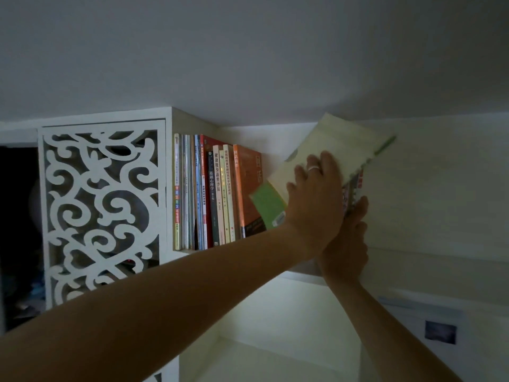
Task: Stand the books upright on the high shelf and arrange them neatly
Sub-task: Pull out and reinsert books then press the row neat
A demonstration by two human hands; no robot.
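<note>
The high white shelf (413, 257) carries a row of upright books (214, 194) at its left end, beside a carved white fretwork panel (102, 205). Right of them, a pale green book (325, 150) tilts steeply. Your left hand (314, 199) presses flat on its cover, fingers straight; your right hand (349, 238) supports the books from beneath, its grip hidden.

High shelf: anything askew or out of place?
Yes. The pale green book tilts steeply instead of standing, held between the left hand flat on its cover and the right hand beneath, with more books behind. The row of books at the left stands upright.
</note>
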